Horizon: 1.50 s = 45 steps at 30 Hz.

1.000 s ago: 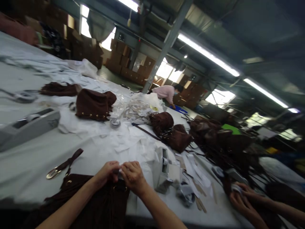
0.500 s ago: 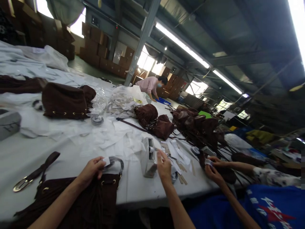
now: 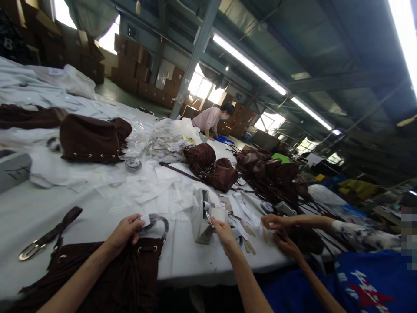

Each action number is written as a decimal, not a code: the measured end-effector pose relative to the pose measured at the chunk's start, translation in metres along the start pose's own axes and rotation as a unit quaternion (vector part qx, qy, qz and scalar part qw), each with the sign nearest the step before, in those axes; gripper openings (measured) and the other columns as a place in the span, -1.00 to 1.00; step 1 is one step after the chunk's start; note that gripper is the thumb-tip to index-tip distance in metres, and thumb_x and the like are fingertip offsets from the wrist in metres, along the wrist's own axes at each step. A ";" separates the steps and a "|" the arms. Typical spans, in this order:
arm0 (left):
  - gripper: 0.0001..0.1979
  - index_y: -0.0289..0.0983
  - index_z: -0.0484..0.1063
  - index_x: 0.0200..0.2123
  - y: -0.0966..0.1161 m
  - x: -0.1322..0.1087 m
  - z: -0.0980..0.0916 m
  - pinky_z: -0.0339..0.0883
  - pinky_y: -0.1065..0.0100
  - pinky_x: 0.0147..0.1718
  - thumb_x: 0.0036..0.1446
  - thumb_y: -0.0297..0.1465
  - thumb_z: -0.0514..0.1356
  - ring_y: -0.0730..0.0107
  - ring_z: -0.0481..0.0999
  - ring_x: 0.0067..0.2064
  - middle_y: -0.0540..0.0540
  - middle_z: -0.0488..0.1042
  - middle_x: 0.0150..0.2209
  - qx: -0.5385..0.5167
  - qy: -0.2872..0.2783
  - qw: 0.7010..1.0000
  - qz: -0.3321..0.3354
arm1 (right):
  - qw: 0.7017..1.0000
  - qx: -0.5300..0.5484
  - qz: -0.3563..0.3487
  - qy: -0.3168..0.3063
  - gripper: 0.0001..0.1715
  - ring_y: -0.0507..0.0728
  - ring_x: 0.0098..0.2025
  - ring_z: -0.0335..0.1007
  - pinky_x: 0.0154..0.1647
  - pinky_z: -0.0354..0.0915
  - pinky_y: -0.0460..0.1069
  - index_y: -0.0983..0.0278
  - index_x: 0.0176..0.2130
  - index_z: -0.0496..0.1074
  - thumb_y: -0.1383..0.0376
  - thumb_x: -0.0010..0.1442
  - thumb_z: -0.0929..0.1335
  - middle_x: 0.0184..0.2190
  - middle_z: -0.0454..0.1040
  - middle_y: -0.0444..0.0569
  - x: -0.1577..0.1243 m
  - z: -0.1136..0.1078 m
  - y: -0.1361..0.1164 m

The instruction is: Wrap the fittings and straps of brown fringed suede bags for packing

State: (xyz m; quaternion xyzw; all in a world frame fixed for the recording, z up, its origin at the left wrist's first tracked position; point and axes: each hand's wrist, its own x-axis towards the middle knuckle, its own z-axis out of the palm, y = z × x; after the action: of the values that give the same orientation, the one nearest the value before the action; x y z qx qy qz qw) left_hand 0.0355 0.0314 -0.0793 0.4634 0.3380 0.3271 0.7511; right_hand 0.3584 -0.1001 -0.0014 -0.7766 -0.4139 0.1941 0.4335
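Observation:
A dark brown fringed bag (image 3: pixel 107 274) lies at the table's near edge in front of me. My left hand (image 3: pixel 125 232) pinches a small white paper piece against the bag's metal ring handle (image 3: pixel 159 224). My right hand (image 3: pixel 224 232) is at the grey tape dispenser (image 3: pixel 202 213), its fingers pinched on a strip of clear tape pulled from it. A brown strap with a gold buckle (image 3: pixel 45 237) lies left of the bag.
A co-worker's two hands (image 3: pixel 276 230) work on a brown bag to my right. Several more brown bags (image 3: pixel 91 139) and white paper sheets cover the white table (image 3: pixel 182 261). A second dispenser (image 3: pixel 13 167) stands at far left. Another person (image 3: pixel 211 119) bends at the far end.
My right hand left the bag's ring and went right to the tape dispenser, now drawing tape toward me. My left hand stays on the ring. The view swung to the right.

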 end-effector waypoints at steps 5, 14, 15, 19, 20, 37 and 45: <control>-0.68 -0.35 0.36 -0.38 -0.002 0.002 -0.001 -0.10 0.55 -0.77 -0.09 -0.20 0.26 0.68 0.14 -0.73 0.08 0.31 -0.54 -0.008 0.000 1.000 -0.001 | 0.998 0.052 0.032 0.026 -0.38 0.21 -0.35 0.45 -0.29 0.32 0.05 0.38 -0.50 0.57 -0.15 -0.17 0.42 -0.45 0.56 0.11 0.005 0.005 0.003; -0.67 -0.34 0.33 -0.39 0.002 0.000 0.001 -0.09 0.55 -0.76 -0.07 -0.18 0.25 0.64 0.22 -0.74 0.07 0.36 -0.53 -0.024 0.018 1.000 -0.005 | 0.989 0.072 0.033 0.125 -0.53 0.25 -0.11 0.40 -0.14 0.31 0.06 0.32 -0.48 0.59 -0.05 -0.12 0.42 -0.23 0.53 0.11 -0.035 0.000 0.011; -0.67 -0.34 0.33 -0.38 0.003 -0.001 0.002 -0.09 0.54 -0.76 -0.07 -0.18 0.26 0.65 0.22 -0.74 0.07 0.37 -0.52 -0.026 0.023 0.999 -0.006 | 0.990 0.070 0.036 0.119 -0.52 0.25 -0.15 0.42 -0.21 0.33 0.05 0.32 -0.49 0.58 -0.06 -0.12 0.42 -0.26 0.54 0.11 -0.041 0.003 0.013; -0.67 -0.33 0.31 -0.36 0.004 -0.002 0.002 -0.08 0.55 -0.76 -0.05 -0.20 0.26 0.65 0.23 -0.73 0.06 0.37 -0.52 -0.033 0.025 0.999 -0.008 | 0.994 0.044 0.047 0.090 -0.45 0.17 -0.46 0.43 -0.49 0.30 0.00 0.33 -0.50 0.54 -0.12 -0.04 0.35 -0.52 0.52 0.05 -0.052 0.017 0.023; -0.67 -0.33 0.30 -0.36 0.004 -0.002 0.002 -0.08 0.55 -0.76 -0.04 -0.20 0.26 0.65 0.23 -0.73 0.06 0.37 -0.52 -0.034 0.020 0.999 -0.008 | 0.995 0.012 0.040 0.093 -0.44 0.16 -0.52 0.40 -0.52 0.28 0.00 0.31 -0.49 0.53 -0.12 0.00 0.31 -0.57 0.50 0.03 -0.052 0.018 0.026; -0.67 -0.33 0.38 -0.32 0.018 -0.005 0.009 0.11 0.51 -0.67 -0.13 -0.22 0.26 0.52 0.34 -0.65 0.07 0.33 -0.63 -0.031 0.025 0.999 0.014 | 0.977 0.107 -0.085 -0.162 -0.56 0.05 -0.52 0.28 -0.50 0.23 -0.08 0.29 -0.38 0.47 -0.04 0.12 0.32 -0.58 0.38 -0.10 -0.077 0.108 -0.087; -0.70 -0.33 0.36 -0.32 0.020 -0.001 0.011 0.19 0.49 -0.65 -0.07 -0.23 0.24 0.50 0.37 -0.65 0.07 0.36 -0.61 -0.053 -0.008 0.997 0.056 | 0.968 0.156 -0.059 -0.186 -0.58 0.01 -0.62 0.19 -0.63 0.10 -0.11 0.31 -0.48 0.46 0.00 0.09 0.35 -0.65 0.36 -0.12 -0.056 0.176 -0.105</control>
State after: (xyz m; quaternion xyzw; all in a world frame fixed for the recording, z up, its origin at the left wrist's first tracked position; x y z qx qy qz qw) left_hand 0.0406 0.0322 -0.0571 0.4440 0.2876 0.3823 0.7576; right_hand 0.1601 -0.0261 -0.0137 -0.6239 -0.4967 0.3713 0.4755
